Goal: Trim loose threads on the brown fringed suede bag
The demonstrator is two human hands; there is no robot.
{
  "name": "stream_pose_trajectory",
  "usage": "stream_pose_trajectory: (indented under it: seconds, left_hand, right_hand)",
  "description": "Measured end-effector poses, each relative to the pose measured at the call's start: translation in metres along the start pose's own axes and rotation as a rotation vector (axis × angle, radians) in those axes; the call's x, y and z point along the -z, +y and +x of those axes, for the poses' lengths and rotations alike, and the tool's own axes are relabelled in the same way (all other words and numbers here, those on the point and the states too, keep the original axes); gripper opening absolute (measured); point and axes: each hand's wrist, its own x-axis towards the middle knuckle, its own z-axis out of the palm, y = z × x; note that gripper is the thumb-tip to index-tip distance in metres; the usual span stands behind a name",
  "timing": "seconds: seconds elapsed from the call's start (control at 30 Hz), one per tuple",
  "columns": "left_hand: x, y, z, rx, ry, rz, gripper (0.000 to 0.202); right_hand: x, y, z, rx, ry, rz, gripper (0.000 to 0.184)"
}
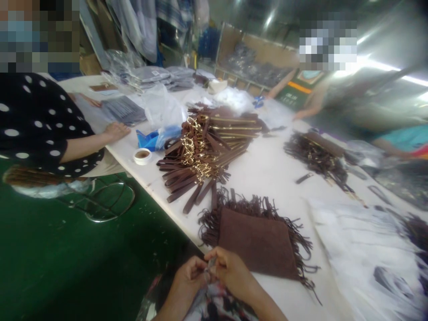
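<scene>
Close together at the table's near edge, my left hand (189, 276) and my right hand (231, 273) both have their fingers pinched. Between the fingertips is something small and greyish, too blurred to name. Just beyond my right hand lies a brown fringed bag (256, 240), flat on the table, its strips of fringe spread around the far and side edges. Farther off, brown straps (187, 189) with gold clasps (189, 149) form a heap, with several gold-zippered brown pouches (234, 129) stacked behind them.
The white table (270, 174) also bears a tape roll (142, 156), a blue tape dispenser (150, 140), a second brown fringed pile (317, 156) and white plastic sheeting (361, 249). A person in a dotted top (43, 120) works at left; others stand across. A metal-framed stool (109, 200) is on the floor.
</scene>
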Motion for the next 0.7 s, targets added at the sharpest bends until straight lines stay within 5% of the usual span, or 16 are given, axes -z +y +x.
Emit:
stream_pose_trajectory:
  seconds: [0.7]
  left_hand:
    - [-0.004, 0.007, -0.007, 0.003, 0.016, 0.111, 0.028]
  right_hand:
    - [0.008, 0.004, -0.001, -0.13, -0.121, 0.423, 0.033]
